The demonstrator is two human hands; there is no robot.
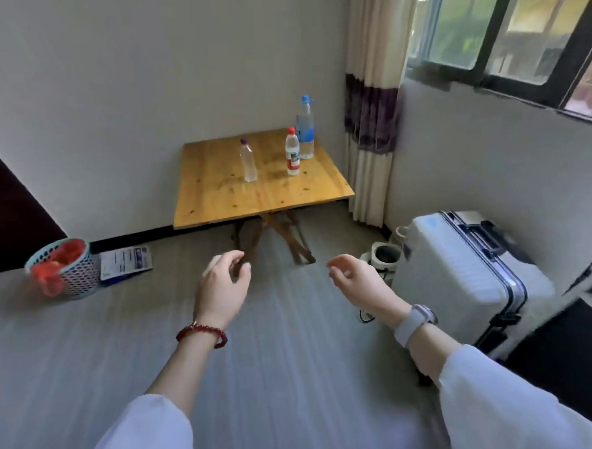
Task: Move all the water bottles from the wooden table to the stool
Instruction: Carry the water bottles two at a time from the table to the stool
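Head view: three bottles stand upright on the wooden table (pixel 217 190) at the far wall: clear bottle (pixel 248 161) left, red-capped bottle (pixel 293 152) and blue-capped bottle (pixel 305 127) right. Left hand (pixel 222 283) and right hand (pixel 355 279) hover near, fingers loosely curled, holding nothing.
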